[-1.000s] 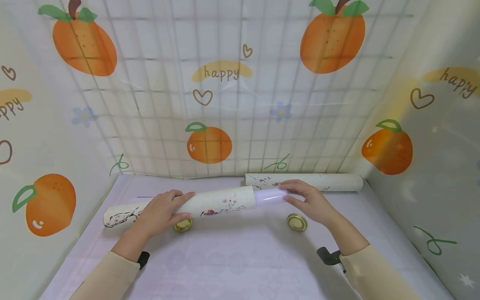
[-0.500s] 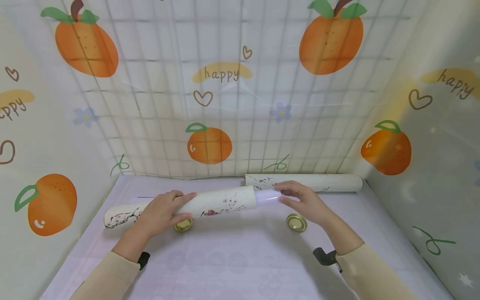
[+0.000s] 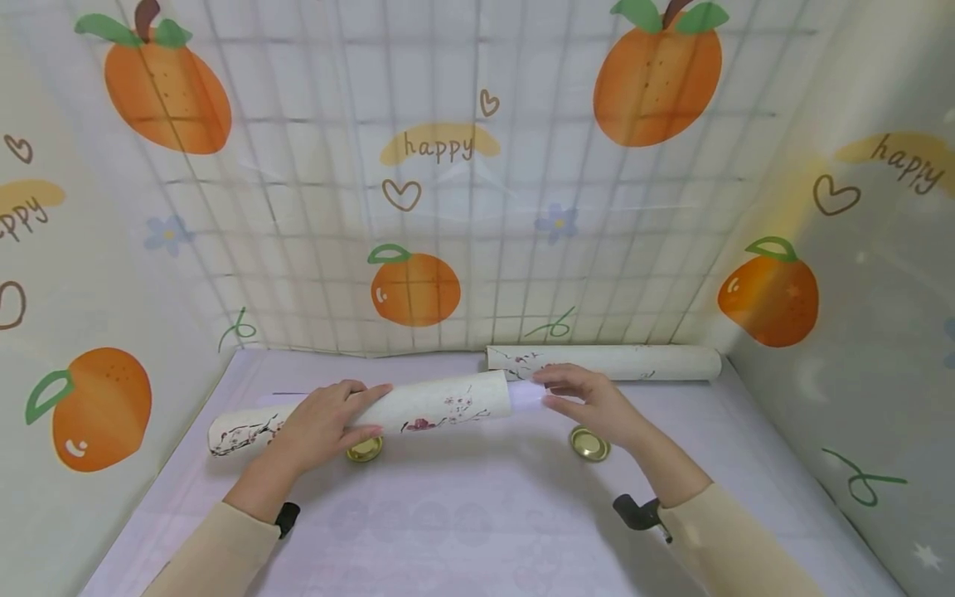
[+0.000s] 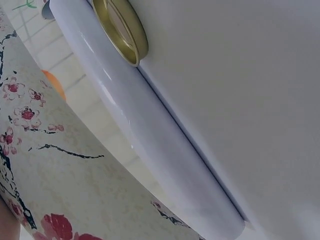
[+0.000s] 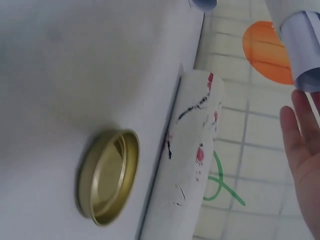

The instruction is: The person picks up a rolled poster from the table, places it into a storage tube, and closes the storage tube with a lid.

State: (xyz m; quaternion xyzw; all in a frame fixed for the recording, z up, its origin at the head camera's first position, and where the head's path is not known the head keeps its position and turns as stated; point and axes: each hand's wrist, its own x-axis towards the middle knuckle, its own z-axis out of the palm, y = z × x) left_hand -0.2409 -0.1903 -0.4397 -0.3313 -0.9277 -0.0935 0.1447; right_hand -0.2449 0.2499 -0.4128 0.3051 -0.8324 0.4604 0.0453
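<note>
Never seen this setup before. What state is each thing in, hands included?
Left hand: gripping front tube
Right hand: fingers extended at inner roll's exposed end
Front tube: held, right end uncapped
Inner roll: partly inside front tube
Back tube: lying on table
Back roll: lying rolled up
Left lid: hollow side up
Right lid: hollow side up

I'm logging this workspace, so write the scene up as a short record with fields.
Left hand: grips the floral tube from above
Right hand: fingertips at the free end of the rolled sheet
Rolled sheet position: sticking out of the floral tube's right end
Second tube: lying at the back right of the table
Gold lids: two, one near each hand
Second roll: pale, lying behind the floral tube
Backdrop: printed with oranges and "happy"
</note>
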